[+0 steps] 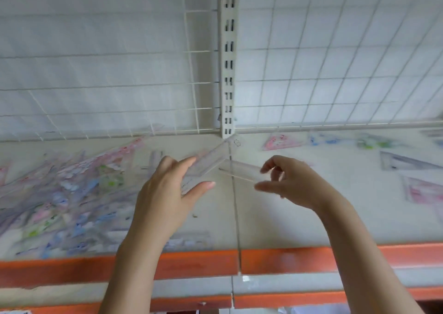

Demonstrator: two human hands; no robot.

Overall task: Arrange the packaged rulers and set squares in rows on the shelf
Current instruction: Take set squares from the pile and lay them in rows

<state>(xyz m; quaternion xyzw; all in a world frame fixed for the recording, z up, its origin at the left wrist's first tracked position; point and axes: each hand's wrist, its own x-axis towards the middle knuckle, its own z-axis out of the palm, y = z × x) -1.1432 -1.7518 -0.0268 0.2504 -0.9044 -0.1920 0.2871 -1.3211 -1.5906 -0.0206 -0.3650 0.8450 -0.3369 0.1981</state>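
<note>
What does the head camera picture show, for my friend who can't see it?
Two hands hold clear packaged rulers above a white shelf: the left hand grips one, the right hand pinches another. A blurry colourful pile lies left.

The shelf looks like smooth matt painted metal with a glossy orange front strip, and the back is thin white-coated wire grid. The packaged rulers are clear glossy plastic (pretty blurred), same shiny wrap on the pile at left.
</note>
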